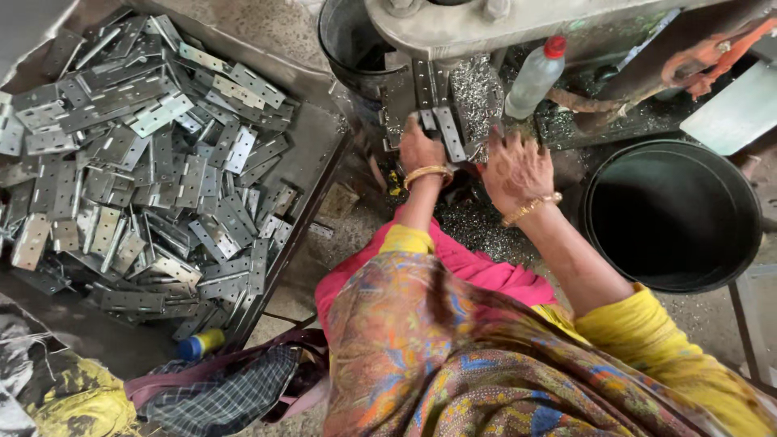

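While the head view is looking down, the left hand is pinching a hinge at the press; the right hand is lying flat, fingers spread, holding nothing, on swarf. Fingers are best kept clear of the tool, hinge seated square. Spare hinges are filling the tray.

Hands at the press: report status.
Left hand on a hinge plate under the press. Right hand flat beside it. Plastic bottle stands close behind.
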